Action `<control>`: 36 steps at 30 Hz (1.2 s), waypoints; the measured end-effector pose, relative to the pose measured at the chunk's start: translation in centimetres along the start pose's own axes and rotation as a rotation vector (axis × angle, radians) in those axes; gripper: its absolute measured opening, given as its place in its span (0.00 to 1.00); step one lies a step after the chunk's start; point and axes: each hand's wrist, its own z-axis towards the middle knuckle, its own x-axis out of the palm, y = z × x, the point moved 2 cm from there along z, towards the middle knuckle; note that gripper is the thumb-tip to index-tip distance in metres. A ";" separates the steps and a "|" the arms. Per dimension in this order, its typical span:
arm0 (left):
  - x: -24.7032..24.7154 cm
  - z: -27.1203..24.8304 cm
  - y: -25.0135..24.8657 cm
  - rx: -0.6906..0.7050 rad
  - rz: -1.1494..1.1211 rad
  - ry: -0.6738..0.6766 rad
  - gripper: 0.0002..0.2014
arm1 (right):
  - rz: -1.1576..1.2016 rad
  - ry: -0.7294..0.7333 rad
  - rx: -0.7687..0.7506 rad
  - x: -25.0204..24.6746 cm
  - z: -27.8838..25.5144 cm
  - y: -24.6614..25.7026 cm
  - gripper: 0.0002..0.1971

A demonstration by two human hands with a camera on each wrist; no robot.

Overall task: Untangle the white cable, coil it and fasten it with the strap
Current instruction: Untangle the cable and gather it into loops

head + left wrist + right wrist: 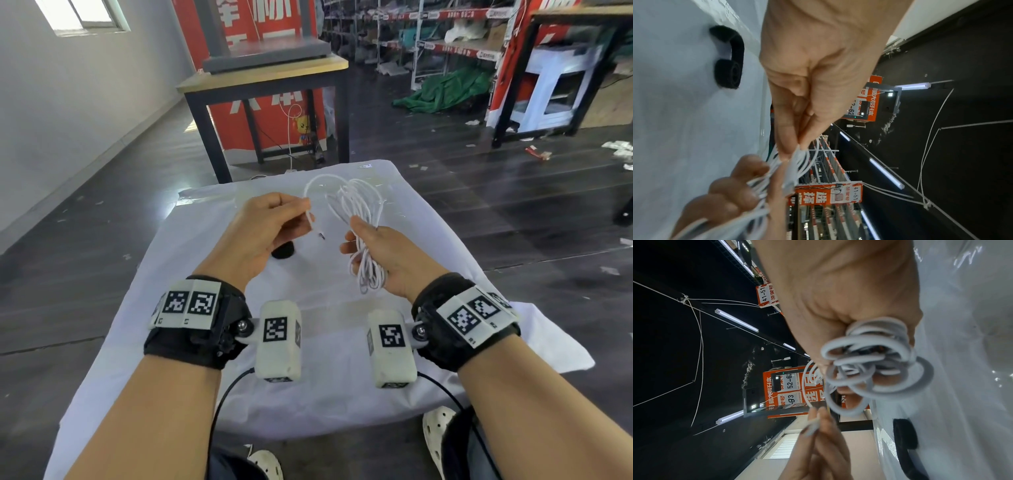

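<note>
The white cable (356,205) is gathered in several loops above the white-covered table (342,377). My right hand (354,236) grips the bundle at its middle; in the right wrist view the loops (875,366) bulge out of the fist. A free arc of cable leads to my left hand (306,209), which pinches it just behind the plug end (320,235). The left wrist view shows the pinching fingers (789,146) on the cable (801,162). The black strap (283,253) lies rolled on the cloth, partly hidden under my left hand; it also shows as strap (729,65) and strap (904,434).
A wooden table with black legs (267,85) stands just beyond the cloth. Red banners, storage shelves (428,34) and a green tarp (445,89) sit further back on the dark floor. White shoes (438,425) show below the near table edge.
</note>
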 end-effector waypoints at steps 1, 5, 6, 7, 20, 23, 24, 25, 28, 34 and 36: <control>0.4 -0.2 0.0 -0.024 0.024 0.056 0.06 | -0.005 0.008 0.007 0.0 0.0 0.0 0.16; 1.5 -0.6 0.6 -0.035 0.229 0.120 0.06 | -0.043 0.110 0.029 0.6 -0.4 0.1 0.16; 1.5 -0.6 0.8 -0.021 0.274 0.109 0.06 | -0.051 0.148 0.025 0.7 -0.5 0.1 0.15; 1.5 -0.6 0.9 -0.015 0.310 0.107 0.06 | -0.061 0.185 0.019 0.9 -0.6 0.0 0.15; 0.8 -1.5 -1.7 0.631 1.011 0.050 0.15 | -0.135 0.165 0.052 0.0 0.4 -0.4 0.10; 1.7 -1.8 -0.8 0.823 1.370 0.286 0.36 | -0.332 0.187 0.016 -0.2 0.2 -0.3 0.08; 2.0 -1.7 -0.1 0.829 1.484 0.334 0.42 | -0.417 0.204 0.006 0.0 0.0 -0.3 0.07; 2.3 -1.6 0.7 0.841 1.565 0.361 0.45 | -0.502 0.228 -0.002 0.3 -0.3 -0.2 0.06; 2.6 -1.5 1.7 0.935 1.608 0.352 0.34 | -0.655 0.358 0.015 1.0 -1.2 -0.1 0.07; 1.6 -0.5 2.6 0.724 1.430 0.357 0.10 | -0.650 0.478 0.020 0.7 -1.7 0.4 0.09; 1.0 -0.3 2.4 0.611 1.407 0.315 0.12 | -0.729 0.472 -0.029 0.5 -1.7 0.7 0.07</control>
